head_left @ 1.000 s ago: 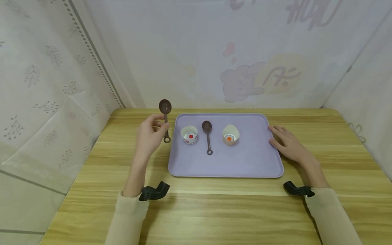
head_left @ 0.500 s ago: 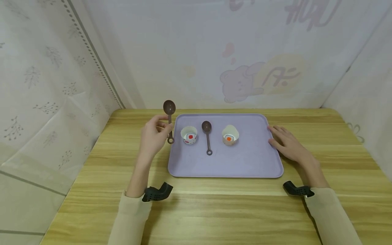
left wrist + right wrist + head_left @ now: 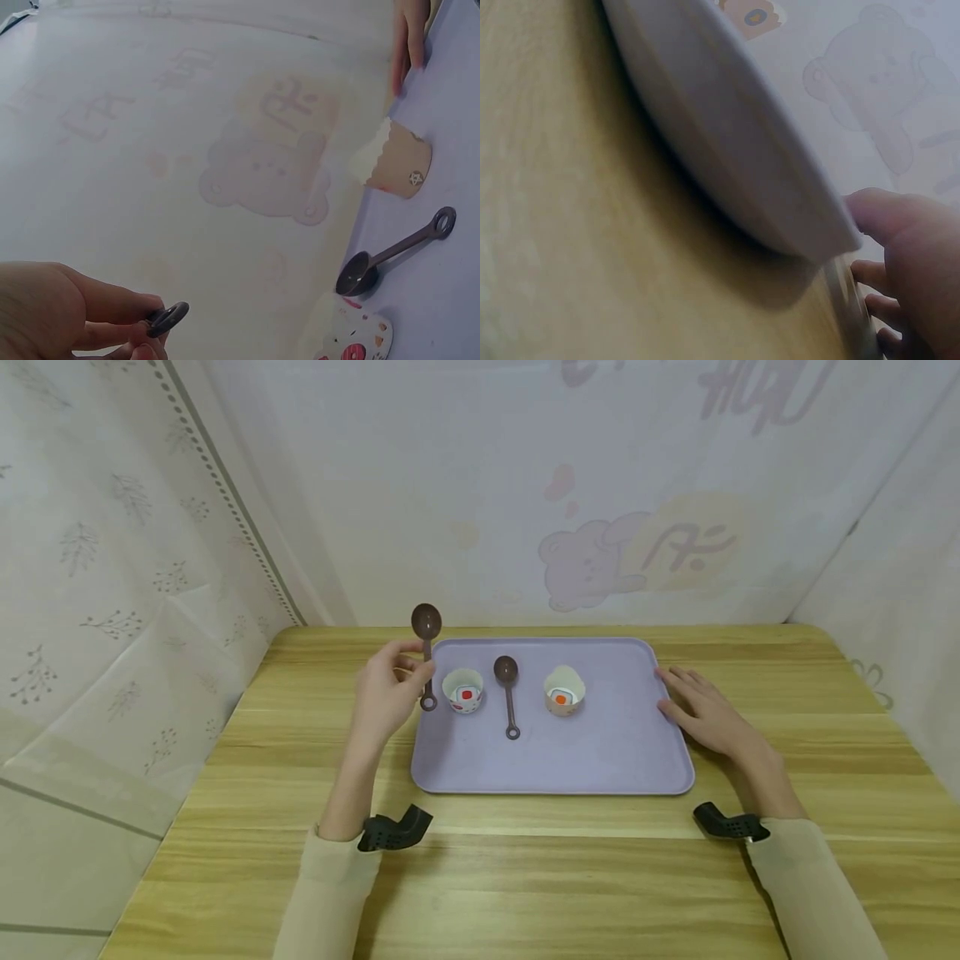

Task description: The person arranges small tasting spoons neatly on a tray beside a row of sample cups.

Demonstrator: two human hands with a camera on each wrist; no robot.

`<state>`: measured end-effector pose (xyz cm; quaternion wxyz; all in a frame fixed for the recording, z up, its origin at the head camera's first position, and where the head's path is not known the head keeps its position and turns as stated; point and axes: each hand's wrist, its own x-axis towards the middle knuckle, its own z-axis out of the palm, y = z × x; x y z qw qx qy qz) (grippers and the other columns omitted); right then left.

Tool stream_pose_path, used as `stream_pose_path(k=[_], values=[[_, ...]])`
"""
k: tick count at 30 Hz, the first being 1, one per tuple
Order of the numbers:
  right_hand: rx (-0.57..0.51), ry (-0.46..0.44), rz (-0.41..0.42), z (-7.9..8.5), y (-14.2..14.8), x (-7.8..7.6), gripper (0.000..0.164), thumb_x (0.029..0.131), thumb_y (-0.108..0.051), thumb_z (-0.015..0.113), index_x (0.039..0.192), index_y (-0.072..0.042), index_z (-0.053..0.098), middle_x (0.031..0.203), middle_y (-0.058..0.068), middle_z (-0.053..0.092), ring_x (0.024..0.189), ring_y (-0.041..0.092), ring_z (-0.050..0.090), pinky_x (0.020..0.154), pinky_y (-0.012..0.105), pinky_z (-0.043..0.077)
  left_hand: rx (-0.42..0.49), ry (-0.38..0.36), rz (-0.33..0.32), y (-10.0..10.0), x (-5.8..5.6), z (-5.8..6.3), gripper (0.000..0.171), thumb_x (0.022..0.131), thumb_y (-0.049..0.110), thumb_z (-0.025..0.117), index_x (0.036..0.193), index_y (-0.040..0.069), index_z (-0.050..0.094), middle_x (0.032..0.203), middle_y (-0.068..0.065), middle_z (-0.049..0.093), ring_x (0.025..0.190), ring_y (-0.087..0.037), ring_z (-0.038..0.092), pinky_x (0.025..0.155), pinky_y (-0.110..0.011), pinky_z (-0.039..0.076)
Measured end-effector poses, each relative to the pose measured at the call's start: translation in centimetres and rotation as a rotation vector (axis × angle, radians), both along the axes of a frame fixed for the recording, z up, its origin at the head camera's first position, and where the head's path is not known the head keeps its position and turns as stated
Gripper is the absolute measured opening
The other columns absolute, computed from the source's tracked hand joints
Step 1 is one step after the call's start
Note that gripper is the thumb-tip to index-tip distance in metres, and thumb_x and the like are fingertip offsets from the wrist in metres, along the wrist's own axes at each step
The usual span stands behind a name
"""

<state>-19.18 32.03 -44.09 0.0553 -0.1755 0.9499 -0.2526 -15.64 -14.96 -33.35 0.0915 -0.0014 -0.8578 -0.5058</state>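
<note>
In the head view my left hand [image 3: 386, 692] pinches the handle of a dark brown measuring spoon [image 3: 426, 622], its round bowl pointing up. It is raised over the left rim of a lilac tray [image 3: 600, 760]. The left wrist view shows only the ringed handle end [image 3: 169, 319] beyond the fingers. A second brown measuring spoon [image 3: 507, 693] lies on the tray between two paper baking cups. The left baking cup [image 3: 465, 705] is white with a red-marked inside; the right baking cup [image 3: 565, 707] is tan with an orange mark. My right hand [image 3: 705, 714] touches the tray's right edge with extended fingers.
The tray lies on a wooden table [image 3: 525, 877], near its back edge. Behind stands a pale cloth [image 3: 420, 510] with a printed bear, and patterned cloth [image 3: 112, 610] hangs at the left. Black cameras sit on both wrists.
My left hand has moved a little to the right with the measuring spoon, from beside the tray to over its left rim. The right hand and the tray have stayed in place.
</note>
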Motion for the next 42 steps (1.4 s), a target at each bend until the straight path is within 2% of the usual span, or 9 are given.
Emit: stream_pose_path(k=[29,42], values=[[0.010,-0.006,-0.011,0.5,-0.4,0.2,0.067,0.106,-0.039,0.048,0.160,-0.007,0.024,0.161,0.031,0.016,0.148,0.053,0.006,0.114,0.069,0.008,0.047,0.016,-0.043,2.4,-0.1,0.2,0.031,0.093,0.012,0.070,0.122,0.001,0.066,0.091,-0.014,0.068,0.073,-0.024,0.062,0.059,-0.027,0.048],[0.000,0.003,-0.012,0.1,-0.2,0.1,0.067,0.107,-0.040,0.046,0.161,-0.008,0.023,0.161,0.032,0.015,0.148,0.053,0.005,0.114,0.069,0.006,0.074,0.025,-0.060,3.7,-0.1,0.3,0.030,0.092,0.010,0.071,0.121,0.003,0.067,0.088,-0.012,0.068,0.070,-0.018,0.060,0.058,-0.026,0.048]])
